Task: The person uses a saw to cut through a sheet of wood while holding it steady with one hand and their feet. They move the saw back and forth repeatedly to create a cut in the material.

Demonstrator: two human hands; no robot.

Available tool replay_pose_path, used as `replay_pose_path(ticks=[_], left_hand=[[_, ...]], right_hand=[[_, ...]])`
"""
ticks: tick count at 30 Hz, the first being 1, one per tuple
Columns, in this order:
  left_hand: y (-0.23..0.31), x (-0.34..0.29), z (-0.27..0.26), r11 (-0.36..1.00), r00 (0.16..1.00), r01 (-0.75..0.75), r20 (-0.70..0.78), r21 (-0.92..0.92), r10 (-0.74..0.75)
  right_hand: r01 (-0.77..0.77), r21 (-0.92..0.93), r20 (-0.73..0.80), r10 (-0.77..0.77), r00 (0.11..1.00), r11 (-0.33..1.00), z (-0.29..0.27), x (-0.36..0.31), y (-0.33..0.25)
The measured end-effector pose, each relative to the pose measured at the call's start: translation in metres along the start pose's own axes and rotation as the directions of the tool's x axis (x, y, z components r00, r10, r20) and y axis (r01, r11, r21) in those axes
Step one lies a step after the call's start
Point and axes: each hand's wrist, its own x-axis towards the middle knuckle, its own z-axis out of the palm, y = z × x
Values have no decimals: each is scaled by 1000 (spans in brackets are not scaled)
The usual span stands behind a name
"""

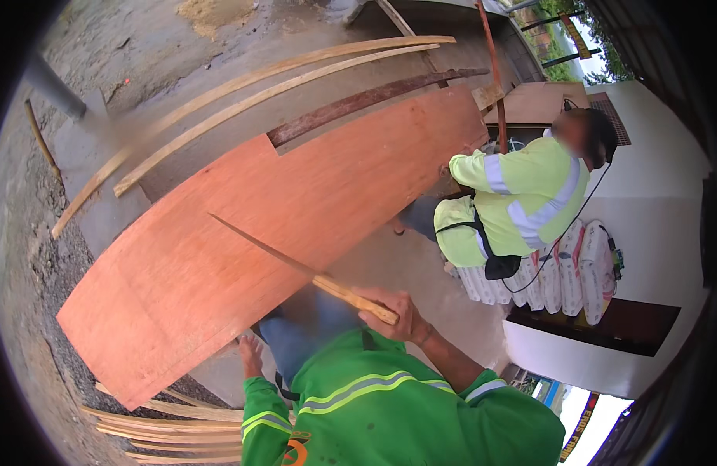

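Note:
A long reddish-orange plywood sheet (296,190), with a notch in its far edge, stretches diagonally in front of me. My right hand (397,313) is closed round the straight wooden handle of a long, narrow-bladed tool (339,291). Its thin dark blade tapers to a point over the sheet; seen so narrow, it shows no teeth, so I cannot tell whether it is a saw or a knife. Close to the sheet's near edge is my left hand (250,356), with fingers loosely extended and no object visible in it. Whether it touches the edge is unclear.
A co-worker (529,186) in a yellow-green reflective shirt stands at the sheet's right end. Long timber strips (273,97) lie beyond it; more strips (172,431) lie at lower left. Stacked white sacks (564,272) stand by the wall at right. A grey post (55,85) rises far left.

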Motion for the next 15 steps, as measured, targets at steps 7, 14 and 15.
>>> replay_pose_path(ticks=[7,14,15], left_hand=[[0,11,39,992,997,29,-72,-125,-38],[4,31,73,843,979,16,-162,-538,-122],[4,32,75,840,980,19,-158,-542,-124]], right_hand=[[-36,73,210,20,977,997,-41,29,16],[-76,44,230,64,971,996,-80,28,41],[-75,38,232,64,971,997,-83,26,44]])
